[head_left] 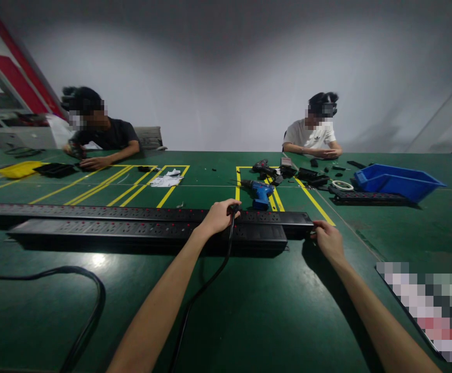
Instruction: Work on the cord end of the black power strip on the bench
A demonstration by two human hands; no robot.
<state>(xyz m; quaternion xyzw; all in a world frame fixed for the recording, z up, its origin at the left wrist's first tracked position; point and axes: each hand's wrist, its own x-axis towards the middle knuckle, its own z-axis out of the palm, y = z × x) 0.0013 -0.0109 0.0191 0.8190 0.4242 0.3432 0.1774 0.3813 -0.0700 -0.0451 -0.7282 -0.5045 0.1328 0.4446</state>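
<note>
Two long black power strips with red switches lie side by side on the green table: a rear strip [283,219] and a shorter front strip [148,230]. My left hand [220,216] is closed around the black plug [233,208] of a power cable, just over the rear strip. From the plug, its black cable [226,259] hangs across the front strip toward me. At the rear strip's right end, my right hand [329,239] is closed with fingertips on the end cap. Whether a small part is pinched there is hidden.
A blue cordless drill [262,192] lies behind the strips. Beyond it are black parts [313,177], a blue bin [398,181] and another power strip [369,198]. A thick cable [97,287] curves at front left. Two people sit across the table [272,321].
</note>
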